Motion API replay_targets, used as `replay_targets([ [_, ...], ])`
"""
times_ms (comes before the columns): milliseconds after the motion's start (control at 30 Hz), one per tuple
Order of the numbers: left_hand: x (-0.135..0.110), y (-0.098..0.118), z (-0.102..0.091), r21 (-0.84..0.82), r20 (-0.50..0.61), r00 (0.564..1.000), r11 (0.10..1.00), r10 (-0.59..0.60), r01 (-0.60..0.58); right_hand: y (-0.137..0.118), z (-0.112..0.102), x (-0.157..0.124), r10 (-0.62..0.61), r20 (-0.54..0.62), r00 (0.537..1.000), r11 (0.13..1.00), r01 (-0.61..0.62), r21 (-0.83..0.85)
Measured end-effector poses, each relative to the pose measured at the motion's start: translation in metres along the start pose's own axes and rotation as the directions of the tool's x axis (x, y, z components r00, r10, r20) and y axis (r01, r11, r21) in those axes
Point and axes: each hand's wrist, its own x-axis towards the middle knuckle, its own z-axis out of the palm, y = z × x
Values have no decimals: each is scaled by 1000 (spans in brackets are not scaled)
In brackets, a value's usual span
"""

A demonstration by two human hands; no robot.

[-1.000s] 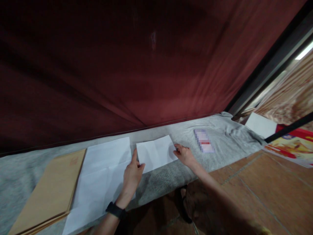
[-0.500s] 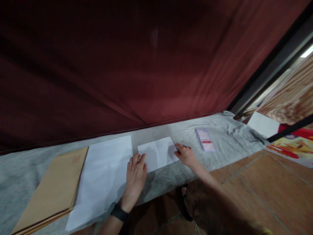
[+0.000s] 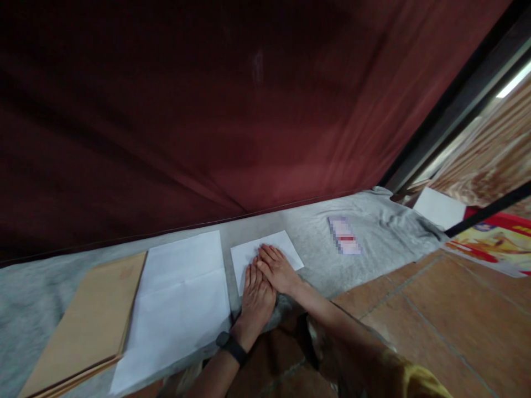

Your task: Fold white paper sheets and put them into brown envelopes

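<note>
A small folded white sheet [image 3: 286,245] lies on the grey cloth [image 3: 50,287] in front of me. My left hand [image 3: 255,296] rests flat on its near part, fingers stretched out and together. My right hand [image 3: 279,269] lies flat across the sheet's middle, fingers straight, its fingertips beside those of the left hand. Neither hand grips anything. A black band sits on my left wrist.
A larger white sheet [image 3: 178,298] lies left of the folded one, and brown envelopes [image 3: 83,320] lie further left. A small printed card [image 3: 344,236] rests on the cloth to the right. A dark red curtain [image 3: 207,110] hangs behind. Tiled floor [image 3: 435,309] lies right.
Both hands have come together onto the middle of the small sheet and now press flat on it; before, they were at its left and right edges.
</note>
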Motion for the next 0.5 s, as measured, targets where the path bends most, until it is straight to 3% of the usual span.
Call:
replay_targets([
  [267, 2, 5, 0, 156, -72, 985, 973, -158, 168, 25, -2, -4, 9, -46, 999, 954, -22, -298],
  [500, -3, 2, -7, 167, -75, 970, 956, -231, 240, 50, -11, -10, 29, -117, 993, 918, -73, -391],
])
